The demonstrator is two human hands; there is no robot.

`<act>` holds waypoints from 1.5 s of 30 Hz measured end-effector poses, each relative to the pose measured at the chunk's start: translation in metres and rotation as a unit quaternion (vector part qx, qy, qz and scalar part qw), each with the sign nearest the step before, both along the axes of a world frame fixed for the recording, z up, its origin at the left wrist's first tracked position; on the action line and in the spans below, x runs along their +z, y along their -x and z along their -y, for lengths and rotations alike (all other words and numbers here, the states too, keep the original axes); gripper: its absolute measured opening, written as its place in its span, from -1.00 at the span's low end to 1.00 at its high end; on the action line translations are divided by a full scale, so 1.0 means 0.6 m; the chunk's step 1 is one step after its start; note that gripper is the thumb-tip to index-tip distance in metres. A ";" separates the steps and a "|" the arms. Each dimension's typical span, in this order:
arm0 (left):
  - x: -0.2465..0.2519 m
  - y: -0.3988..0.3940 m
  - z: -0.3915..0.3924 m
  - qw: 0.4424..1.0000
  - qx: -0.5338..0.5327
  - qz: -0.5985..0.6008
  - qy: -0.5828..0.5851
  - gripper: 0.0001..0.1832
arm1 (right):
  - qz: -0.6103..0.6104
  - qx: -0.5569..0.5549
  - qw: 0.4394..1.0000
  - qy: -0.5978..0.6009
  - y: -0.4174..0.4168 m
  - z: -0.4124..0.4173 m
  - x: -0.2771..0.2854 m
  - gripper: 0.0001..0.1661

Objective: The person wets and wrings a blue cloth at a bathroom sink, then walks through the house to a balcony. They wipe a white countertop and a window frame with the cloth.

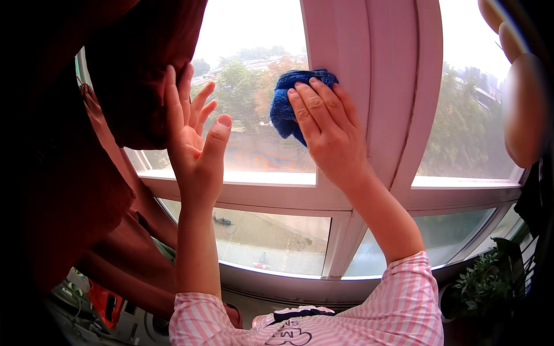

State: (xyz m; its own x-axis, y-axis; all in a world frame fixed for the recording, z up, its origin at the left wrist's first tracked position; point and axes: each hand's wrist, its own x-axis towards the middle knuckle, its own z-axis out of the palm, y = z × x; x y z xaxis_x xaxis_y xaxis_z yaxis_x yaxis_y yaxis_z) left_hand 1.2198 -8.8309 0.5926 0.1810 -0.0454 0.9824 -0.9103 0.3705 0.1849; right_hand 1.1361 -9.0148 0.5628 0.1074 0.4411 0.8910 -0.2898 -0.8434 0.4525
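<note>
My right hand (331,125) presses a bunched blue terry cloth (283,106) against the window, where the screened pane (242,151) meets the pale upright frame (346,52). The fingers lie flat over the cloth's right part. To the left, my left hand (192,125) is raised with its fingers spread and its palm partly turned inward. Its fingertips are at the edge of a dark red curtain (143,95); they seem to touch or push it, with no clear grip on the fabric.
Below runs a horizontal window rail (268,197) with lower panes under it. A leafy potted plant (480,277) stands at the lower right. More curtain folds (134,272) hang at the lower left, near a red object (104,305). Blurred rounded shapes (526,108) cover the right rim.
</note>
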 end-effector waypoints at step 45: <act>0.288 -0.176 -0.304 0.589 0.706 0.310 0.241 0.17 | -0.059 0.124 0.982 -0.128 -0.312 -0.188 0.120 -0.10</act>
State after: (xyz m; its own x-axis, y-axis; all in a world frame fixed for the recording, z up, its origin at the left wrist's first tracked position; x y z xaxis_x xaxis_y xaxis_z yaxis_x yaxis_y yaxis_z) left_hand 1.3254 -8.6483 0.7654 -0.6975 0.0316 0.7159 -0.2109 -0.9639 -0.1629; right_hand 1.3232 -8.9020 0.6350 0.1339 0.2301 0.9639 -0.0200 -0.9718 0.2348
